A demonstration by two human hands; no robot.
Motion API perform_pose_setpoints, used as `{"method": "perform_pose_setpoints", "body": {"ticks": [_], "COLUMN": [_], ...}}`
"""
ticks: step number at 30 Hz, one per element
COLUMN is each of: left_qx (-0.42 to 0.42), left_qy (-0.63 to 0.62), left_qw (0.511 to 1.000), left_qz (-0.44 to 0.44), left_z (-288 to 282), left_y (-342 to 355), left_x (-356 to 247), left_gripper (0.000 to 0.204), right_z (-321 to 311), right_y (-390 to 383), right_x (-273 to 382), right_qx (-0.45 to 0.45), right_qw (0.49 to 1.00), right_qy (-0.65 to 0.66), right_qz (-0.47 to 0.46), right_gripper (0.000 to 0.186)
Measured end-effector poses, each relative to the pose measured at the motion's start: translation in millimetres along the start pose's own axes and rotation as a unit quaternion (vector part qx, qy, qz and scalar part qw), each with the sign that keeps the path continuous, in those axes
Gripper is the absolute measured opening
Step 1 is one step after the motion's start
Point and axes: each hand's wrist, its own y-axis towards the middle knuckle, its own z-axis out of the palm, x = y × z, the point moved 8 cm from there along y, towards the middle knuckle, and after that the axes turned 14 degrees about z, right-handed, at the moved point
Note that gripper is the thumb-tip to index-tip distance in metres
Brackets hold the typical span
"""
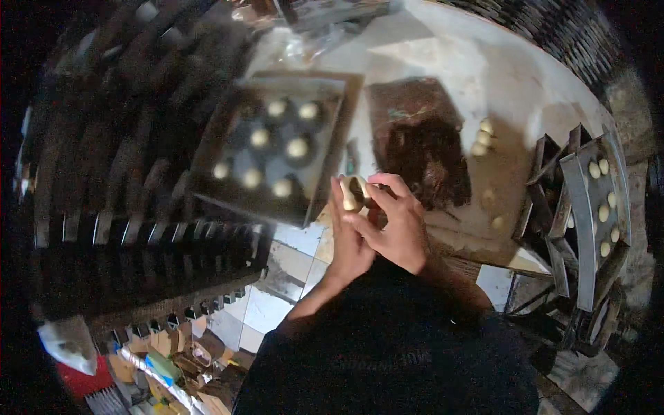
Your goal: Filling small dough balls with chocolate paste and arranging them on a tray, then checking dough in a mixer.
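Observation:
A pale piece of dough [350, 203] with a dark brown filling showing in its middle is held up between my two hands. My left hand [351, 247] supports it from the left and below, fingers pointing up along its side. My right hand [402, 228] curls round from the right, thumb and fingertips pressed to the dough's edge. Just beyond my hands lies a dark brown mass [432, 162], perhaps filling, on the pale table. Several dough balls [482, 138] sit in a row to its right.
A dark baking tray [304, 216] with several spaced dough balls stands at the left. More metal trays [586, 238] are stacked at an angle on the right, the top one holding dough balls. A dark slotted rack [138, 235] fills the left side. Boxes and wrappers [180, 366] lie low left.

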Motion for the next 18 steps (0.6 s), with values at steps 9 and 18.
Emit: {"method": "perform_pose_setpoints", "body": {"ticks": [9, 18], "left_qx": [-0.228, -0.206], "left_qy": [-0.419, 0.081], "left_qw": [0.877, 0.971], "left_qz": [-0.056, 0.096], "left_z": [-155, -191], "left_y": [-95, -94], "left_x": [6, -32], "left_gripper": [0.059, 0.035], "right_z": [43, 64], "right_y": [-63, -65], "right_x": [128, 152], "right_qx": [0.074, 0.179], "right_qw": [0.972, 0.962], "right_qy": [0.171, 0.15], "right_qz": [-0.143, -0.139], "right_gripper": [0.021, 0.029]}}
